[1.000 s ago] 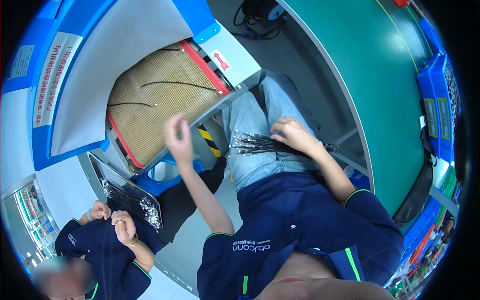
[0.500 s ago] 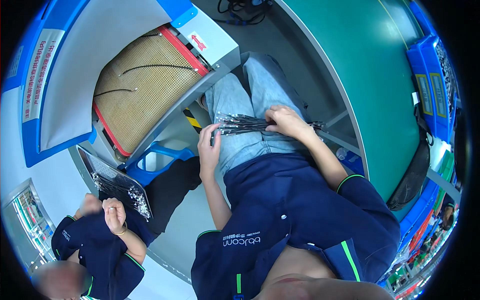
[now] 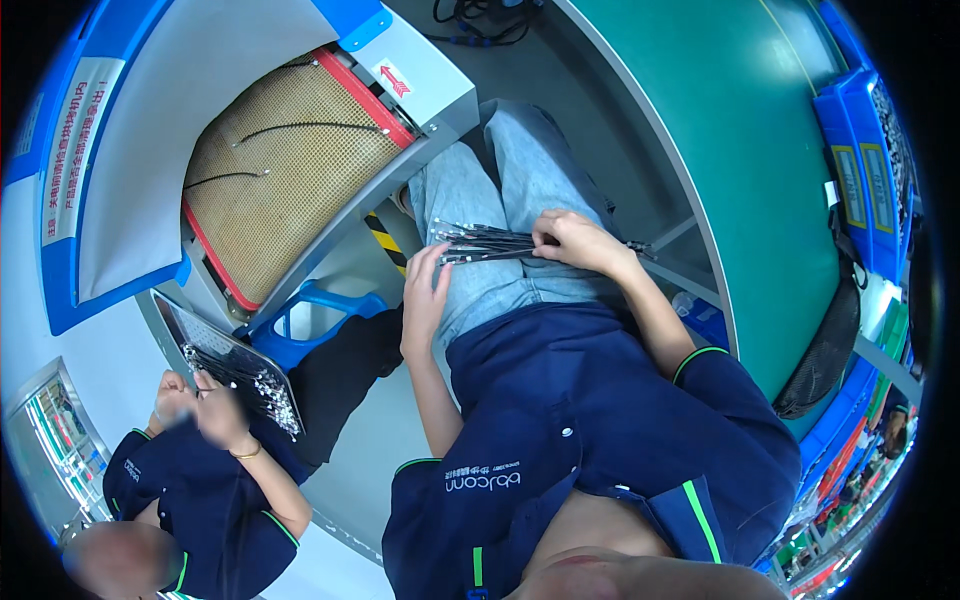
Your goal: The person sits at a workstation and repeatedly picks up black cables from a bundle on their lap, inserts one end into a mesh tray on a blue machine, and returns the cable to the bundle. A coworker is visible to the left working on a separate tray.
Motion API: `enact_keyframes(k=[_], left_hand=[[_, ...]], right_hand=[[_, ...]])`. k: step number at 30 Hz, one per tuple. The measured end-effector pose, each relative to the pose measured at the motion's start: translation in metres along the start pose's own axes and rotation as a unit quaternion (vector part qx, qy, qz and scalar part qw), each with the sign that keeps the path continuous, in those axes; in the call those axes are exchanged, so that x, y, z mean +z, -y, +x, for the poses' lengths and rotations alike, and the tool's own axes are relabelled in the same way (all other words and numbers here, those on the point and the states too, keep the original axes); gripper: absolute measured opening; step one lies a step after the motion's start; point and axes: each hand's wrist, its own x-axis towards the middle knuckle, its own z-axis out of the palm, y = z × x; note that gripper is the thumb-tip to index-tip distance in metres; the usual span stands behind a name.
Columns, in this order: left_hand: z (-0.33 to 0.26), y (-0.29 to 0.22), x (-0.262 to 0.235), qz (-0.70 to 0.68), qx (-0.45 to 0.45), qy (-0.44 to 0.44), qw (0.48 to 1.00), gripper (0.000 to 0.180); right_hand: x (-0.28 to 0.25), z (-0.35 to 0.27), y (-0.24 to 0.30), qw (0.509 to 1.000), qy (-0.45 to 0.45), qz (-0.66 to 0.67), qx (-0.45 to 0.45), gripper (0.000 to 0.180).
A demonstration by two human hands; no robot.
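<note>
A bundle of thin black cables with metal tips (image 3: pixel 485 243) lies across my lap on my jeans. My right hand (image 3: pixel 578 240) holds the bundle down around its middle, fingers curled over it. My left hand (image 3: pixel 427 292) rests flat on my left thigh, with its fingertips touching the metal tips of the bundle. To my left a tan mesh conveyor belt (image 3: pixel 290 190) carries two single black cables (image 3: pixel 300 128), spread apart.
A blue and grey machine housing (image 3: pixel 130 150) covers the conveyor's far end. A green table top (image 3: pixel 760 170) curves along my right, with blue bins (image 3: pixel 865 150) on it. At lower left a co-worker (image 3: pixel 200 470) handles cables over a tray (image 3: pixel 235 365).
My left hand came down from near the conveyor to my lap and now touches the tips of the cable bundle. My right hand stayed on the bundle.
</note>
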Motion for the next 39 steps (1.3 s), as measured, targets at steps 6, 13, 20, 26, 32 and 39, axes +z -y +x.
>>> enact_keyframes(k=[6,13,20,26,32,39], left_hand=[[0.003,-0.01,0.006,0.008,0.034,0.011,0.999,0.034],[0.003,-0.019,0.007,-0.012,0.046,-0.007,0.999,0.027],[-0.001,-0.02,0.003,-0.002,0.061,-0.026,0.998,0.018],[0.011,-0.028,0.005,0.023,0.143,0.01,0.989,0.016],[0.007,-0.037,-0.005,0.042,0.151,0.01,0.988,0.014],[0.01,-0.044,-0.008,0.074,0.157,0.028,0.985,0.013]], right_hand=[[-0.015,-0.005,0.014,0.996,0.033,0.069,0.04,0.013],[-0.014,-0.007,0.017,0.996,-0.008,0.09,0.001,0.015],[-0.014,-0.004,0.024,0.992,0.006,0.129,-0.008,0.015],[-0.007,0.0,0.037,0.99,-0.051,0.122,-0.059,0.022],[0.005,0.006,0.05,0.985,-0.1,0.078,-0.116,0.014],[0.001,0.008,0.052,0.984,-0.107,0.016,-0.139,0.014]])
